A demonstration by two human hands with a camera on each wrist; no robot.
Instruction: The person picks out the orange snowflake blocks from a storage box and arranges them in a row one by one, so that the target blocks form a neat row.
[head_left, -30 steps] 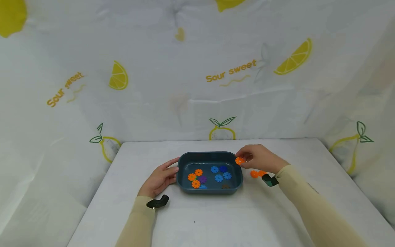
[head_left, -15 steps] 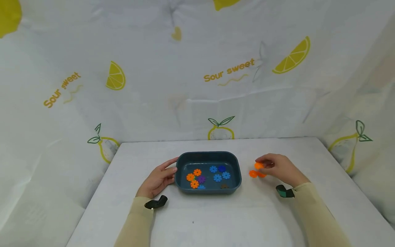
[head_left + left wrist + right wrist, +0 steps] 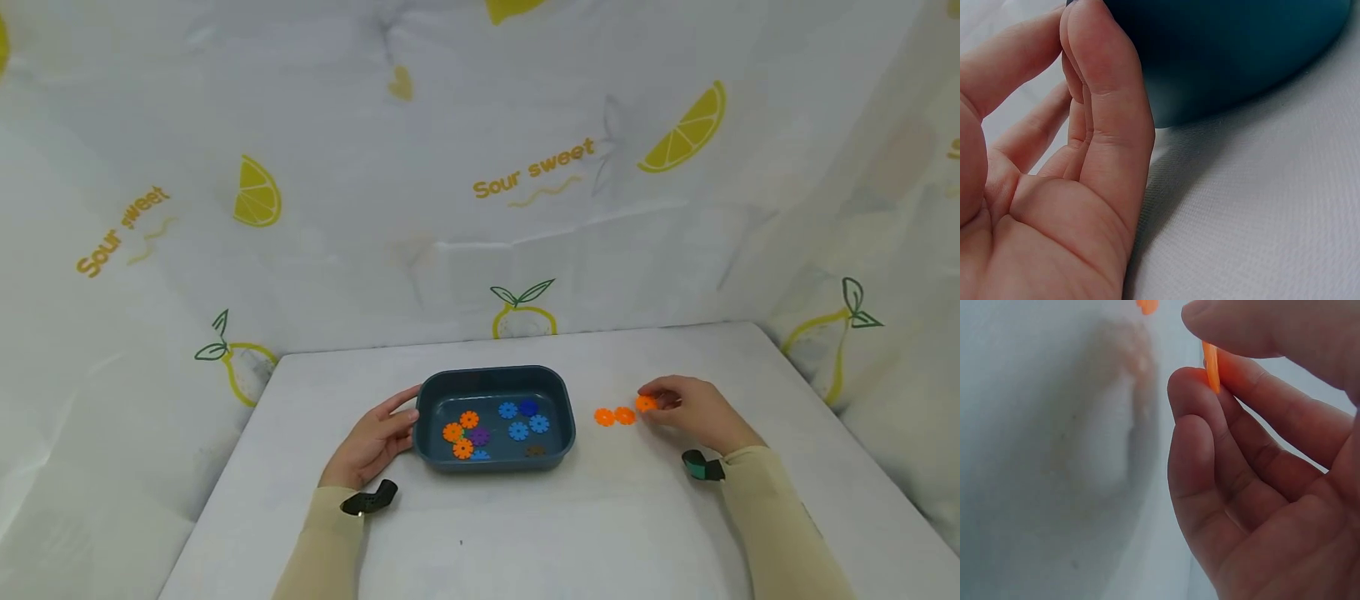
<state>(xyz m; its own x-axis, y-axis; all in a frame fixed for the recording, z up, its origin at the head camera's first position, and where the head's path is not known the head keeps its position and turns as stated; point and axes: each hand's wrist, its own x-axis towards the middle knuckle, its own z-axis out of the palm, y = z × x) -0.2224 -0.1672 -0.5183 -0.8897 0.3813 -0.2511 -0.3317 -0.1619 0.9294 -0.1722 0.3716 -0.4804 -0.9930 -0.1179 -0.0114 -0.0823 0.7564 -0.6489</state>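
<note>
Touching the left wall of the dark blue-green tub (image 3: 491,467), the left hand (image 3: 375,442) has its thumb and fingers apart. Inside the tub's left half lie three orange discs (image 3: 452,432), a purple disc (image 3: 478,437) and one blue disc (image 3: 480,455); inside its right half, four blue discs (image 3: 518,431) and a brown disc (image 3: 535,451). Right of the tub, two loose orange discs (image 3: 625,416) lie on the white table (image 3: 525,533); farther right, the right hand (image 3: 693,410) pinches another orange disc (image 3: 646,403).
</note>
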